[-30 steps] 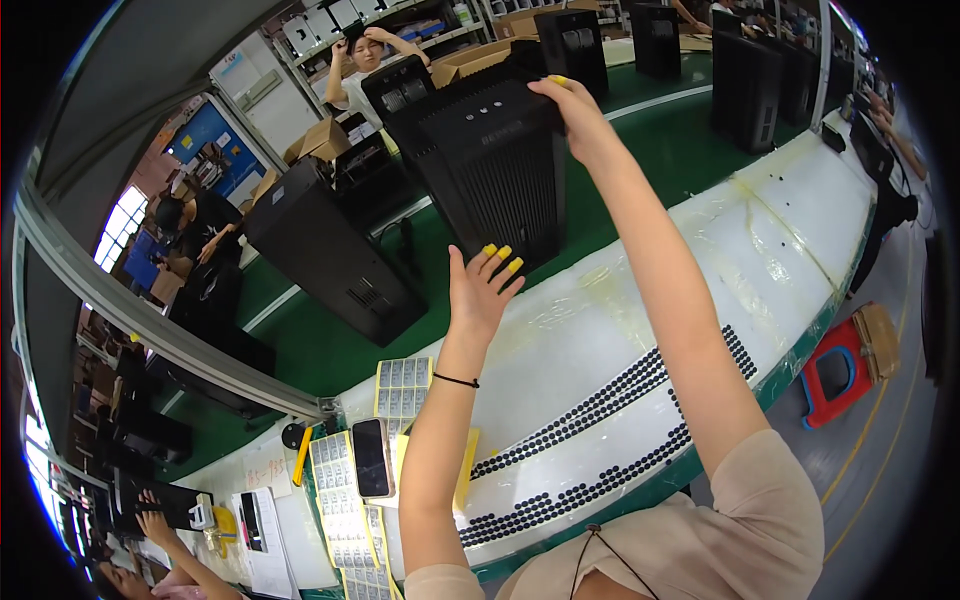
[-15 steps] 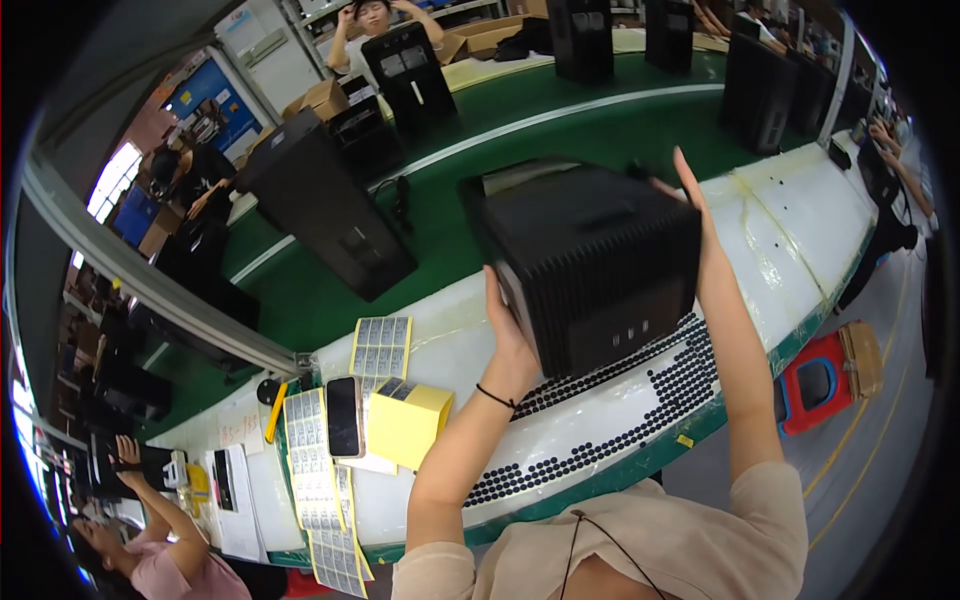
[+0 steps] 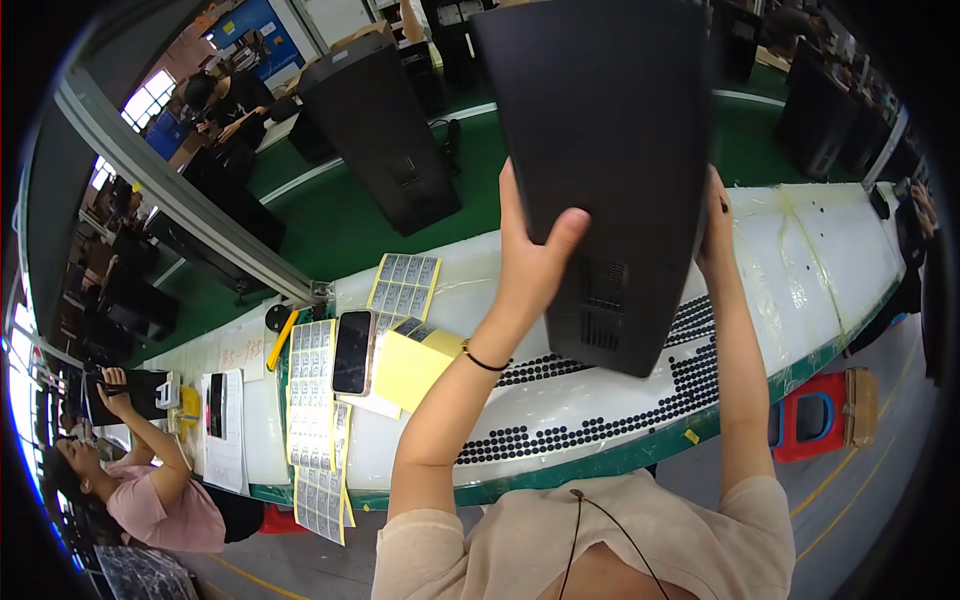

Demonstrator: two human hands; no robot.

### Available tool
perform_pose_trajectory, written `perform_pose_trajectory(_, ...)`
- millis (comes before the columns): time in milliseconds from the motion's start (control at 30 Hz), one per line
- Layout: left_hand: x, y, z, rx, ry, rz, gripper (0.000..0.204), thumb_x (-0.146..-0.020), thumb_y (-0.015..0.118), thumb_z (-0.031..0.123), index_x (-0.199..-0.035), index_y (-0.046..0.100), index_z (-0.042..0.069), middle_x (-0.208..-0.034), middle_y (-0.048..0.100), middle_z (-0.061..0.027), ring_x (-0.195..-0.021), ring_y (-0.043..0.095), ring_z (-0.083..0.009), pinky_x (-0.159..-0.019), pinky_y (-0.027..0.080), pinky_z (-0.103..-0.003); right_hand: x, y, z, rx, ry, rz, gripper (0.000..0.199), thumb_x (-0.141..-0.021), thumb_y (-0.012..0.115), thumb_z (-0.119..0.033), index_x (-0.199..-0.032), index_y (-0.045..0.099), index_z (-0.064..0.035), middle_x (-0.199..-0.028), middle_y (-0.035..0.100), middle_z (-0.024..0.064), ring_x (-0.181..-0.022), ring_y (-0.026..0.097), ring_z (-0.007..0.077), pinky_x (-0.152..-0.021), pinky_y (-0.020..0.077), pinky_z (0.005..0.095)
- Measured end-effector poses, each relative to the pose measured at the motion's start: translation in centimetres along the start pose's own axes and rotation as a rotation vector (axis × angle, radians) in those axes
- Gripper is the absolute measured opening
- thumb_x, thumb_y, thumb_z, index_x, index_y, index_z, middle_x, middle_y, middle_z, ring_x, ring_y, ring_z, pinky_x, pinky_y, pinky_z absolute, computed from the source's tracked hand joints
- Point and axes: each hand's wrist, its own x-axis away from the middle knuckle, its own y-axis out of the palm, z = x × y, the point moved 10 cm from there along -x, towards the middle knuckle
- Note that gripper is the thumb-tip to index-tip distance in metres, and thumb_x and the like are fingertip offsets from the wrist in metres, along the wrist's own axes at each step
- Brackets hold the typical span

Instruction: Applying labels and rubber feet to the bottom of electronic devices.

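Observation:
A tall black case (image 3: 610, 130) with small slots near its lower end stands in front of me between my two hands. My left hand (image 3: 532, 262) grips its left side low down, with the thumb laid across the near face. On the right edge my right hand (image 3: 714, 228) holds the case, its fingers mostly hidden behind it. The lower end of the case covers part of the rows of small black round pads (image 3: 530, 440) on the white bench top (image 3: 770, 260). I cannot tell whether the case touches the bench.
Left of the case are a yellow block (image 3: 415, 372), a phone (image 3: 352, 352), label sheets (image 3: 312, 385) and a yellow cutter (image 3: 282, 340). Beyond runs a green conveyor (image 3: 340, 240) bearing another black case (image 3: 385, 140). A co-worker (image 3: 165, 490) sits at left; a red stool (image 3: 805, 420) stands at right.
The case has been turned from its ribbed end to a long smooth face, now upright. Both hands have shifted their hold on it. My view has shifted too.

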Motion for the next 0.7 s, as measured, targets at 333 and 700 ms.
perform_pose_trajectory(333,2.6,-0.4,1.7,-0.381,0.311,-0.022,0.119,-0.065,0.088,0.042,-0.152,0.018,0.002,-0.150,0.021,-0.0270,-0.139,0.028,-0.0439,-0.111,0.031,-0.050,-1.8,0.4,5.6,-0.075,0.110,0.119,0.038,-0.097,0.058,-0.018,-0.131,0.055,-0.0013,-0.125,0.061,0.0126,-0.116,0.058,0.0247,-0.096,0.0457,0.0333)
perform_pose_trajectory(700,7.3,-18.3,-0.1,-1.329,-0.219,-0.075,0.041,-0.085,0.073,0.027,-0.112,0.063,-0.002,-0.110,0.064,-0.0233,-0.102,0.060,-0.0386,-0.084,0.050,-0.044,0.4,-5.3,4.4,0.781,0.001,-0.117,0.035,-0.095,0.060,-0.014,-0.127,0.057,0.0002,-0.121,0.063,0.0154,-0.114,0.059,0.0279,-0.094,0.0470,0.0349)
